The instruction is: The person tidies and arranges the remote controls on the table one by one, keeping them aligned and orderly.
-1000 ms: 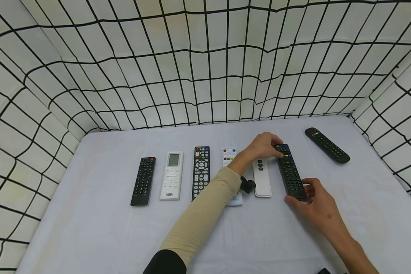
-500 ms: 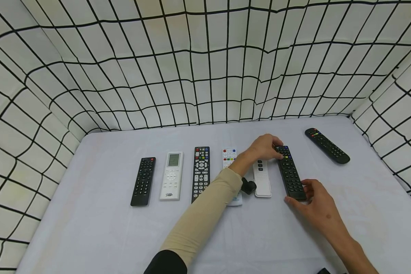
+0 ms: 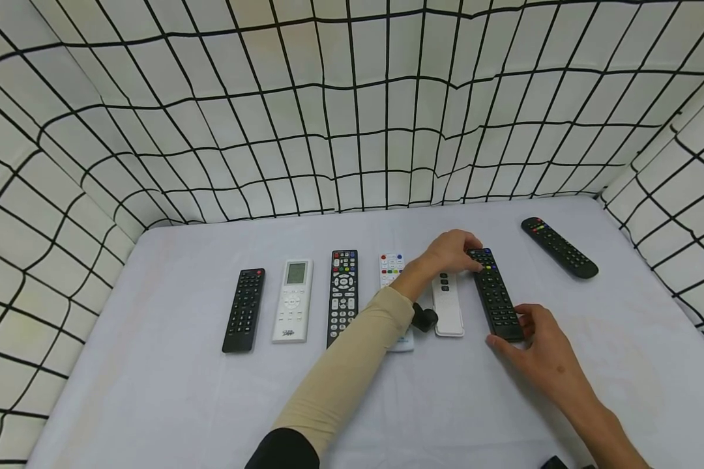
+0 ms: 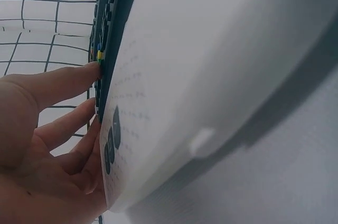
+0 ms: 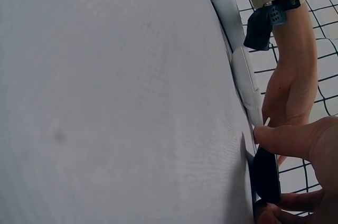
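Note:
A long black remote control (image 3: 497, 299) lies slightly slanted on the white cloth. My left hand (image 3: 453, 251) pinches its far end, thumb near the coloured buttons and fingers at the top edge. At the near end, my right hand (image 3: 542, 348) holds it between thumb and fingers; the right wrist view shows that dark end (image 5: 265, 175) between them. Just left of it is a slim white remote (image 3: 449, 316), its upper part behind my left hand. In the left wrist view this white remote (image 4: 158, 76) fills the foreground.
Leftward in the row are a white remote with coloured buttons (image 3: 392, 264) and a black one with grey keys (image 3: 344, 280), both partly behind my left sleeve. Beyond are a white remote with a screen (image 3: 293, 303) and a small black one (image 3: 244, 309). Another black remote (image 3: 560, 247) lies far right.

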Demonstrator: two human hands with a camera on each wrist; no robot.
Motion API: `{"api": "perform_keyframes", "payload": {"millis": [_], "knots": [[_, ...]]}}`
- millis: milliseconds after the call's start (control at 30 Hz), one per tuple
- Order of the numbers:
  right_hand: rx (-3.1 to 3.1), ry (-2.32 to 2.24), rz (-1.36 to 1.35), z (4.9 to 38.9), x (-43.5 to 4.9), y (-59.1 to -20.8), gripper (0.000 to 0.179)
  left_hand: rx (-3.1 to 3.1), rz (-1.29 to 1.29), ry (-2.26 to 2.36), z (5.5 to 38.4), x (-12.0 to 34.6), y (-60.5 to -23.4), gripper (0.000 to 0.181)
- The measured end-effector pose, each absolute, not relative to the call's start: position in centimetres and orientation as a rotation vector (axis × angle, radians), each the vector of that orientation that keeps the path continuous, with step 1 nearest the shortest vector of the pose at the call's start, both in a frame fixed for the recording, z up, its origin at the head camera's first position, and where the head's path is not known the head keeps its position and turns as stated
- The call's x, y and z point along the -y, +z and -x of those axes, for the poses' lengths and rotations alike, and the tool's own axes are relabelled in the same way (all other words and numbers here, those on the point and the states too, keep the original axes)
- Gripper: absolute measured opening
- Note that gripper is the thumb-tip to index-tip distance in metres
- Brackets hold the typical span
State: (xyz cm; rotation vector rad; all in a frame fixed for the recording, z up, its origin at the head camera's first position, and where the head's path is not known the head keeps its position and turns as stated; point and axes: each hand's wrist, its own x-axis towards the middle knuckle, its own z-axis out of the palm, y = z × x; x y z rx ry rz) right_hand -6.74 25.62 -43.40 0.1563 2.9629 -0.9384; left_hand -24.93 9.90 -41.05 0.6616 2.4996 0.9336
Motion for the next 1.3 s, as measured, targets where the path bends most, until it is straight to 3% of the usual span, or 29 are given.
{"api": "perform_keyframes", "payload": {"millis": [400,1000,1300], "knots": [[-2.917,-0.948,-0.206,7.0,-26.0,-42.8,0.083,-2.515,-0.66,0.921,24.9,-9.9,-41.1,0.044],[-3.126,-0.982,-0.302,10.4,-31.6,-42.5,0.052,-2.627,-0.627,0.822,24.8,-11.6,-40.0,0.043],[-3.167,-1.007,-0.485,12.1,-34.5,-42.2,0.063,-2.671,-0.6,0.706,24.7,-13.6,-40.0,0.046]]}}
